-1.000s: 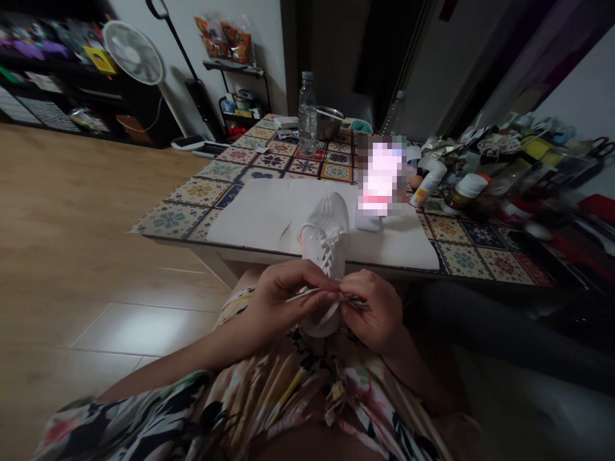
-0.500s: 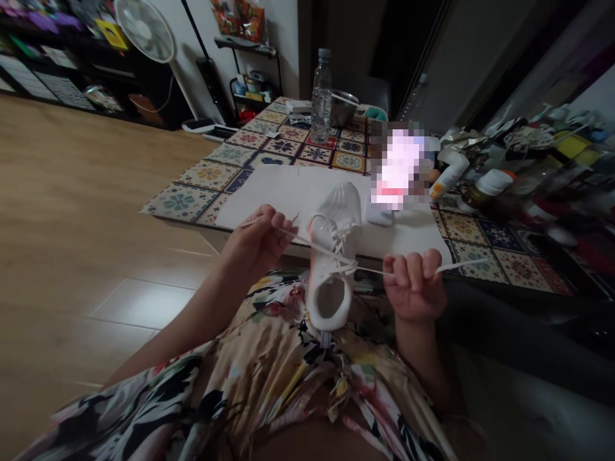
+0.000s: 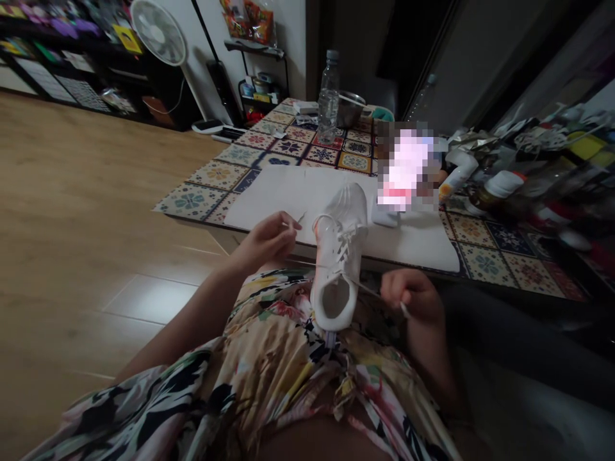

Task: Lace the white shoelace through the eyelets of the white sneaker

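A white lace-up sneaker points toe-away from me, its heel opening toward my lap and its front over the table edge. On its left, my left hand is closed in a pinch around one white shoelace end. On the right, my right hand has its fingers curled around the other end of the shoelace, and a short tail shows below them. The two lace ends spread from the top of the shoe's tongue to either side. Lower down, crisscrossed laces run through the eyelets.
White paper covers part of the patterned tabletop. A propped, blurred-out screen stands behind the sneaker. Farther back are a plastic bottle and a metal bowl. Jars and clutter crowd the right side.
The laces, pulled taut across the shoe before, now hang slacker and lower. My right hand has turned and dropped slightly, while my left hand's grip has shifted. The view has moved a little.
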`<state>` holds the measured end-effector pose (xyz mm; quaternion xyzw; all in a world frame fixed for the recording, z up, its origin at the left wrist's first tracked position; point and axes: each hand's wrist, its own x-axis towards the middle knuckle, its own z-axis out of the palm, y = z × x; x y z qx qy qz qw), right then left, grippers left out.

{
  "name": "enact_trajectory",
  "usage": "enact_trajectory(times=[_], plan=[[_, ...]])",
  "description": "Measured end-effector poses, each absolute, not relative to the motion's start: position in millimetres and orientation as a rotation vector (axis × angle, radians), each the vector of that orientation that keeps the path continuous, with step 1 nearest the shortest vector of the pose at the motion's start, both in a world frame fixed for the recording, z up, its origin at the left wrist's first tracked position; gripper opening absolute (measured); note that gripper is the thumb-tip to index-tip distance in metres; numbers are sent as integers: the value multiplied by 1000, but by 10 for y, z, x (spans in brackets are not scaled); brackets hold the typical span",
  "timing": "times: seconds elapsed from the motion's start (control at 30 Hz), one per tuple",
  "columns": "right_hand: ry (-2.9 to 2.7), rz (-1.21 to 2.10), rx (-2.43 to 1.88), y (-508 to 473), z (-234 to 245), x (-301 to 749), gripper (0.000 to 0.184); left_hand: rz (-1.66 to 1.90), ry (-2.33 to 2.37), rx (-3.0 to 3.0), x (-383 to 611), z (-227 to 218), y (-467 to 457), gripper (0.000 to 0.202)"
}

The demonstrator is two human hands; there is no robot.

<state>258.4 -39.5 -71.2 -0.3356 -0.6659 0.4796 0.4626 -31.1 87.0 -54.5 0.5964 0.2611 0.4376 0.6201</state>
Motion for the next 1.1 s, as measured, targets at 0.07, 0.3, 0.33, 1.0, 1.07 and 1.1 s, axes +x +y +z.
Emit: enact_trajectory(times=[0.07, 0.3, 0.33, 1.0, 1.07, 1.1], plan=[[-1623, 1081, -936, -361, -606, 2490, 44, 772, 560, 1680, -346, -489, 805, 16], [-1801, 974, -1209, -355, -510, 2364, 34, 570, 377, 2072, -316, -420, 771, 20], [-1815, 996, -1188, -359, -518, 2380, 37, 601, 335, 2084, -307, -430, 784, 21], [-1314, 930, -706, -251, -576, 1898, 16, 953, 333, 1586, 54, -443, 417, 25], [-1315, 836, -770, -244, -562, 1842, 11, 993, 315, 1645, 78, -425, 409, 22], [-1337, 781, -815, -246, -555, 1825, 9, 1005, 309, 1673, 85, -417, 406, 21]])
